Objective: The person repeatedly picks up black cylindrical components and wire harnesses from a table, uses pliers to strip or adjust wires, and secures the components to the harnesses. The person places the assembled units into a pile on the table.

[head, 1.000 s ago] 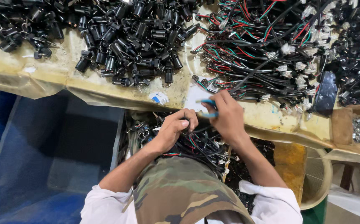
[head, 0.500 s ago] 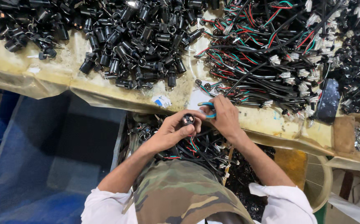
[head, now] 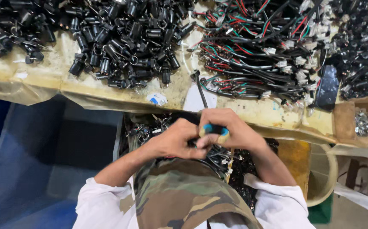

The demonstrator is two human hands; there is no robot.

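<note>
L hand (head: 173,140) & R hand (head: 230,131) now drawn together over lap, off bench edge; both pinch blue-handled small hand tool (head: 213,130) w/ black wire piece; assembly ongoing

Two hands work at the frame's centre: the left hand (head: 173,142) and the right hand (head: 228,129), with one blue-handled tool (head: 212,129) between them. One dark flat device (head: 327,88) lies at right. One small white-and-blue scrap (head: 157,99) lies on the tabletop (head: 107,91). The black cylindrical parts (head: 124,38) and the wire harnesses (head: 256,46) are too many to count.
</note>
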